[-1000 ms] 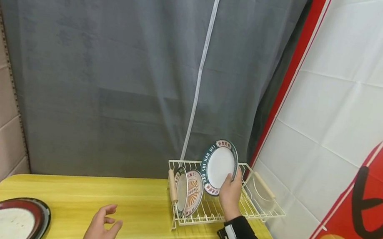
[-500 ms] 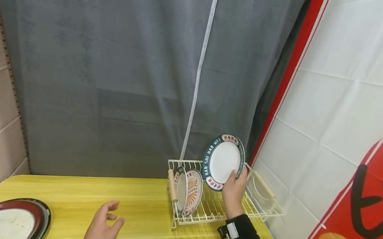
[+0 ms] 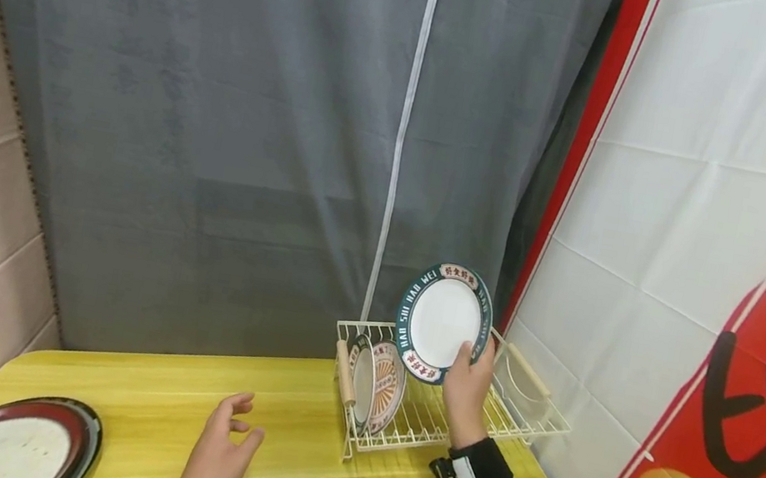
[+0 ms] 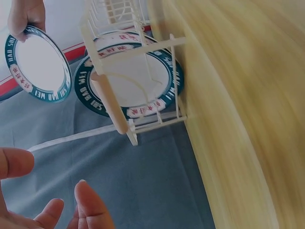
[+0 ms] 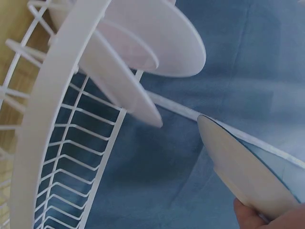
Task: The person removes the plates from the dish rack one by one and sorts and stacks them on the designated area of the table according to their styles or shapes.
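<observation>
My right hand pinches the rim of a white plate with a dark green lettered border, thumb on its face. That plate is raised above the cream wire dish rack, its face turned toward me. In the rack's left part stand other plates, among them one with an orange sunburst pattern. The right wrist view shows the pale back of the held plate apart from the racked plates. My left hand hovers over the table left of the rack, fingers loosely bent, holding nothing.
A large round dish with a brown-red rim lies at the left of the yellow wooden table. Wooden handles are fixed to the rack's ends. A grey curtain hangs behind, and a white and red printed sheet borders the right.
The plate in my right hand has risen slightly and turned to face me more fully. My left hand has shifted a little to the right and up.
</observation>
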The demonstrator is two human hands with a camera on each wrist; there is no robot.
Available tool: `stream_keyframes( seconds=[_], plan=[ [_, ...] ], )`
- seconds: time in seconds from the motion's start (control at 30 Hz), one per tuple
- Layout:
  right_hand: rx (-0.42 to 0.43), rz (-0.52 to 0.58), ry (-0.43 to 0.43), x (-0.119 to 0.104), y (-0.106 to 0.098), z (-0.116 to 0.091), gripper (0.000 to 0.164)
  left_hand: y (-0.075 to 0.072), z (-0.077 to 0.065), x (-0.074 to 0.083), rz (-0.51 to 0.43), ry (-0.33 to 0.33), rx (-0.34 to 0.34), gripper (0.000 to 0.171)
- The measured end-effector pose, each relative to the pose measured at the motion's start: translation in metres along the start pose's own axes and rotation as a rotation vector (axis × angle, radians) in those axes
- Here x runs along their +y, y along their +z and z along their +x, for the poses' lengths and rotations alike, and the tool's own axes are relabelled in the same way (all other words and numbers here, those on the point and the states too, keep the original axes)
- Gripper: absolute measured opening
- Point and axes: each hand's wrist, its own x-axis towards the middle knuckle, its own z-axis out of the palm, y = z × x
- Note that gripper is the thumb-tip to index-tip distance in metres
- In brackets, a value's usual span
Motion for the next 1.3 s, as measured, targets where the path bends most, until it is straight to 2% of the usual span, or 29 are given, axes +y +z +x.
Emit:
stream_keyframes(
  seconds=[0.2,0.63,0.83,1.03,1.2,1.3],
  plan=[
    [-0.026,0.07,-0.014,-0.004,0.001,-0.009,0.06,0.005,0.002,0.009,-0.053,0.025,-0.019,0.061],
    [-0.137,0.2,0.054,-0.005,0.011,-0.039,0.06,0.016,0.018,0.034,-0.084,0.076,-0.047,0.07],
    [-0.164,0.33,0.113,-0.004,0.014,-0.047,0.061,0.027,0.023,0.043,-0.153,0.086,-0.046,0.07],
    [-0.199,0.351,0.183,-0.006,0.013,-0.058,0.06,0.039,0.031,0.05,-0.179,0.101,-0.024,0.07],
    [-0.235,0.42,0.199,-0.008,0.012,-0.066,0.06,0.05,0.037,0.054,-0.247,0.104,-0.037,0.072],
    [-0.266,0.463,0.208,-0.009,0.012,-0.07,0.059,0.056,0.04,0.058,-0.321,0.099,-0.057,0.074]
  ],
)
